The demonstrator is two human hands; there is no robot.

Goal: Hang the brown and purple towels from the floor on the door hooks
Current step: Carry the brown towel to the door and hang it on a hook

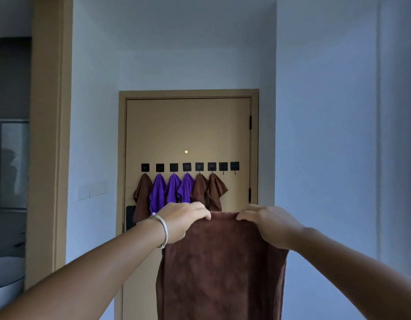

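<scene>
A brown towel (220, 269) hangs straight down in front of me, held by its top edge. My left hand (183, 221) grips the top left corner and my right hand (266, 224) grips the top right. Ahead is the tan door (188, 130) with a row of black square hooks (190, 166). Three brown towels (142, 195) (199, 189) (215, 189) and three purple towels (158, 191) (173, 189) (186, 188) hang from the six left hooks. The two rightmost hooks (223, 166) (234, 166) are bare.
White walls flank the door. A tan door frame (47, 135) on the left opens onto a darker room with a mirror (14, 165) and a white basin (5, 278). A black door handle plate (130, 217) sits at the door's left edge.
</scene>
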